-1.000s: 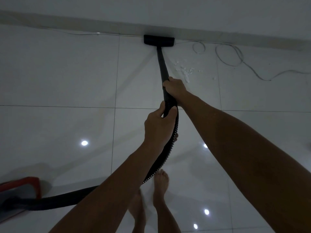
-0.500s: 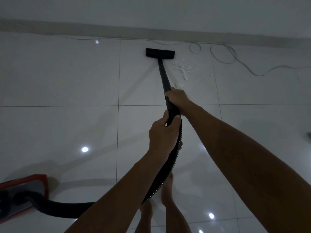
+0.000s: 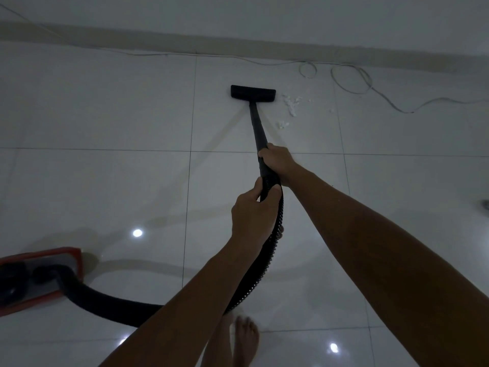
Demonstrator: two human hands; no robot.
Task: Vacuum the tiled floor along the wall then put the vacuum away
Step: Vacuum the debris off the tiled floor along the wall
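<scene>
The black floor nozzle point(image 3: 253, 94) rests flat on the white tiled floor point(image 3: 105, 115), a short way out from the wall point(image 3: 238, 17). A black wand point(image 3: 257, 125) runs back from it to my hands. My right hand point(image 3: 277, 161) grips the wand's near end. Just behind it, my left hand point(image 3: 254, 210) is closed around the ribbed black hose point(image 3: 264, 260). The hose curves down and left to the red and grey vacuum body point(image 3: 39, 276) at the lower left. White crumbs point(image 3: 291, 104) lie right of the nozzle.
A thin white cable point(image 3: 352, 83) runs along the skirting and loops on the floor at the upper right. My bare feet point(image 3: 244, 337) stand at the bottom centre. A dark object point(image 3: 485, 205) shows at the right edge.
The nozzle has been drawn back from the skirting toward me. More of the vacuum body has come into view at the lower left. Both hands keep their grip.
</scene>
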